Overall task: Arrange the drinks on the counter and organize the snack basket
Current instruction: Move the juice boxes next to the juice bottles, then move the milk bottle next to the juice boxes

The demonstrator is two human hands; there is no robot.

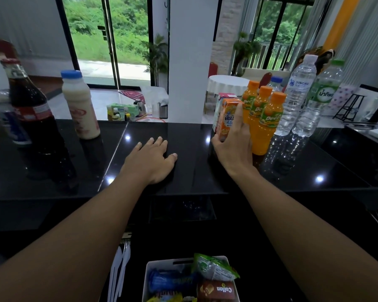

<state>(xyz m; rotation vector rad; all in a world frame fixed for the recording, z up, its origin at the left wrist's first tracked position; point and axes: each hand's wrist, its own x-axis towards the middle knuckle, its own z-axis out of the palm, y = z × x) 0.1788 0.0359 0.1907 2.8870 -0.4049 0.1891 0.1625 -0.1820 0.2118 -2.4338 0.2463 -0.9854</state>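
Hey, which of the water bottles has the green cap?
The tall bottle farthest right, with the green label. The Singha bottle is white-capped, the small bottle blue-capped.

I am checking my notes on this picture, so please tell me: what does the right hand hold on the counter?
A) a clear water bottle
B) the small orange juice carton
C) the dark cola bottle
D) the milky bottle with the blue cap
B: the right hand curls its fingers round the small orange juice carton, next to the three orange bottles, while the left hand lies flat on the black counter.
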